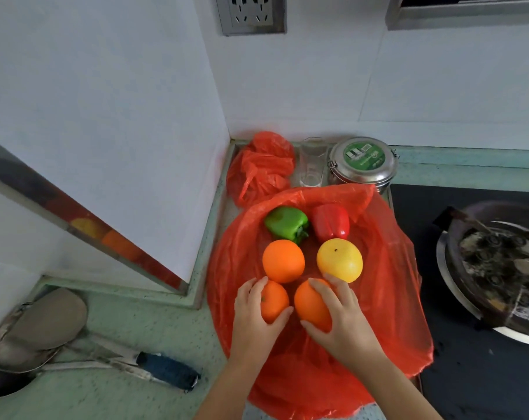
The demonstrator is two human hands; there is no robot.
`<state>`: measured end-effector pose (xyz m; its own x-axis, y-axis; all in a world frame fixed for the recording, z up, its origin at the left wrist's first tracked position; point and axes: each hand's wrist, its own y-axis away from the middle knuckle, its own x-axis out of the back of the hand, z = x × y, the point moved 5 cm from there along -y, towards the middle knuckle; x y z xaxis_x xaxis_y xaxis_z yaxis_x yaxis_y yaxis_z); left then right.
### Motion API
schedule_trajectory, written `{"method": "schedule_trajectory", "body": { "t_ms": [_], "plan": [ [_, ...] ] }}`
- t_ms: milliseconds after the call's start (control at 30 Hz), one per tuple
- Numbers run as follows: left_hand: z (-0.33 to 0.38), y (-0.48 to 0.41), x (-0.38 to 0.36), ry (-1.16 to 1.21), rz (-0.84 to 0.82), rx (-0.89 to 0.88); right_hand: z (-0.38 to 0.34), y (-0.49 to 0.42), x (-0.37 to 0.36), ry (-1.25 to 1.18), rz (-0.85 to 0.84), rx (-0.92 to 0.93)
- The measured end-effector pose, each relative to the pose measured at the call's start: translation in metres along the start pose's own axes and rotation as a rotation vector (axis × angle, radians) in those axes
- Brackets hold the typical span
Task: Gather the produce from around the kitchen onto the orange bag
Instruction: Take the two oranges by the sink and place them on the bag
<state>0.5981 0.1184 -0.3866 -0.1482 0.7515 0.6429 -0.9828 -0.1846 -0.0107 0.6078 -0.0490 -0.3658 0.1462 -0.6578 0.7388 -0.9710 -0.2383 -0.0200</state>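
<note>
An orange plastic bag (387, 313) lies spread flat on the counter. On it sit a green pepper (284, 223), a red pepper (330, 221), an orange (283, 260) and a yellow fruit (339, 259). My left hand (252, 316) grips a small orange (274, 301) at the bag's near part. Beside it, my right hand (340, 318) grips a larger orange (310, 304). Both held fruits are low over the bag; whether they touch it is unclear.
A crumpled orange bag (261, 165), a clear glass (311, 162) and a round steel tin (361, 160) stand behind the spread bag. A dark stove with a dirty pan (499, 268) is at the right. A knife (154, 366) and a pot lid (45, 319) lie at the left.
</note>
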Motion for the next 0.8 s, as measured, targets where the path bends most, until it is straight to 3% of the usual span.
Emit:
{"method": "schedule_trajectory", "body": {
  "t_ms": [600, 800],
  "plan": [
    [0.013, 0.007, 0.015, -0.054, -0.011, -0.115, -0.008, 0.008, 0.013, 0.147, 0.068, -0.008],
    [0.036, 0.019, 0.036, -0.172, 0.08, -0.294, -0.024, 0.022, 0.035, 0.181, 0.183, 0.018]
  ]
}}
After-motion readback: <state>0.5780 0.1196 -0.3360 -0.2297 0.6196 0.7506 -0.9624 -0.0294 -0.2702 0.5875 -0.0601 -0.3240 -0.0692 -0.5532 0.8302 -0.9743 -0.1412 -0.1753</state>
